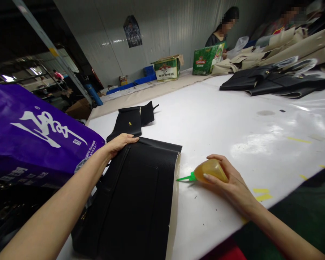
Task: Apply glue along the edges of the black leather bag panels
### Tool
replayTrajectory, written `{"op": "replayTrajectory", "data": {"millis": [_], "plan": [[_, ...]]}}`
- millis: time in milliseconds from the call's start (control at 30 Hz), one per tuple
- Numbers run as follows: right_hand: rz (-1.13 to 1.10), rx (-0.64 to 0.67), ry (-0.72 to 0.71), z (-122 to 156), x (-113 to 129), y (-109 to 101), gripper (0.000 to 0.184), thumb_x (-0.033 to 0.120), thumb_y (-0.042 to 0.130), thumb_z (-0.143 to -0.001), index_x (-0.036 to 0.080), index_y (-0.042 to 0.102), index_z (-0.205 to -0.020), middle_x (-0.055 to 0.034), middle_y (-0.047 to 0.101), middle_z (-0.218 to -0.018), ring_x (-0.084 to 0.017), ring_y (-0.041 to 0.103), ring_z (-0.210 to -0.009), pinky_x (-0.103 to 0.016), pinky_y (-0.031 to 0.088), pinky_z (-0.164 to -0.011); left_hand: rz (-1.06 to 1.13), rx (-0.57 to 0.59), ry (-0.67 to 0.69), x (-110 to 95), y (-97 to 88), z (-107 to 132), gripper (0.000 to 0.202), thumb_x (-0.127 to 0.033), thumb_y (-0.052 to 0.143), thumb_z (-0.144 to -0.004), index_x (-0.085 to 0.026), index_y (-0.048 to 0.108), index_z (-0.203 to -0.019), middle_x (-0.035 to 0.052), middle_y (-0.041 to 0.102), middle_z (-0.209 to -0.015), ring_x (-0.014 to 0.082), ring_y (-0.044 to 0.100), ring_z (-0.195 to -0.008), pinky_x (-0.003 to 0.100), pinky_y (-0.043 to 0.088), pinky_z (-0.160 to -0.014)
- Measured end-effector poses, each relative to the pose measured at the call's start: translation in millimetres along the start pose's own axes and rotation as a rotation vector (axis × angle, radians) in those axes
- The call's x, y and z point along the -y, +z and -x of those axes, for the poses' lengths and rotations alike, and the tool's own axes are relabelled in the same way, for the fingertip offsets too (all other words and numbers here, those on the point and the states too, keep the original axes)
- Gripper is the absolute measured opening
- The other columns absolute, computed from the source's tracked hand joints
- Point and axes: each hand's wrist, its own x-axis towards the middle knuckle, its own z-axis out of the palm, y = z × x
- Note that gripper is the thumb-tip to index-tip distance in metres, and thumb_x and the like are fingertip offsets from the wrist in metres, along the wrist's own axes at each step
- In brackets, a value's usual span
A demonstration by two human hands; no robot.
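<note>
A black leather bag piece (141,195) lies on the white table in front of me, its pale cut edge (176,195) facing right. At its top edge, my left hand (121,141) is closed on the leather, with some fingers hidden. My right hand (227,177) grips a squeeze bottle (209,170) of amber liquid from the right side. The bottle lies nearly level, and its green nozzle (186,177) points left, with the tip at the pale edge. Whether any liquid is coming out cannot be made out.
Beyond my left hand lies another black leather piece (130,121). A large purple bag (38,133) stands at the left. Black bag parts (276,81) and beige sheets (295,47) are piled at the far right. Green cartons (166,68) line the back, where a person (219,36) sits.
</note>
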Motion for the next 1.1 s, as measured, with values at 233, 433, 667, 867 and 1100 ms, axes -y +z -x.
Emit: {"op": "replayTrajectory", "data": {"millis": [233, 433, 667, 867, 1100], "plan": [[-0.001, 0.252, -0.035, 12, -1, -4, 0.049, 0.050, 0.068, -0.081, 0.030, 0.045, -0.119, 0.0007, 0.057, -0.103, -0.020, 0.059, -0.086, -0.029, 0.047, -0.076, 0.008, 0.006, 0.003, 1, -0.5, -2, 0.029, -0.035, 0.083, -0.067, -0.014, 0.067, -0.076, 0.0055, 0.069, -0.069, 0.0143, 0.064, -0.055, 0.021, 0.050, -0.049], [0.008, 0.042, -0.029, 0, -3, -4, 0.048, 0.050, 0.067, -0.081, 0.030, 0.046, -0.120, 0.0007, 0.057, -0.100, -0.020, 0.058, -0.084, -0.030, 0.047, -0.075, 0.015, 0.001, 0.012, 0, 0.5, -1, 0.029, -0.035, 0.084, -0.066, -0.014, 0.067, -0.077, 0.0054, 0.069, -0.069, 0.0149, 0.065, -0.056, 0.021, 0.050, -0.051], [0.011, 0.098, -0.053, 7, -7, -5, 0.047, 0.050, 0.065, -0.083, 0.032, 0.044, -0.120, 0.0013, 0.055, -0.103, -0.019, 0.057, -0.085, -0.028, 0.046, -0.076, 0.014, 0.004, 0.008, 0, 1.0, -1, 0.029, -0.034, 0.084, -0.066, -0.013, 0.067, -0.076, 0.0056, 0.069, -0.068, 0.0140, 0.064, -0.053, 0.021, 0.050, -0.049], [0.027, -0.012, -0.048, -6, -8, -3, 0.048, 0.051, 0.066, -0.082, 0.032, 0.045, -0.121, 0.0020, 0.055, -0.096, -0.019, 0.056, -0.081, -0.029, 0.045, -0.074, 0.020, 0.003, 0.010, 1, 0.6, -1, 0.029, -0.035, 0.084, -0.067, -0.013, 0.067, -0.078, 0.0067, 0.070, -0.071, 0.0151, 0.065, -0.056, 0.021, 0.051, -0.051], [0.004, 0.144, 0.004, 15, -4, 1, 0.049, 0.053, 0.065, -0.081, 0.030, 0.044, -0.119, 0.0010, 0.058, -0.097, -0.021, 0.059, -0.084, -0.030, 0.047, -0.075, 0.029, -0.010, 0.009, 0, 2.4, 0, 0.031, -0.034, 0.085, -0.064, -0.014, 0.067, -0.078, 0.0065, 0.071, -0.071, 0.0159, 0.066, -0.056, 0.022, 0.050, -0.050]]}}
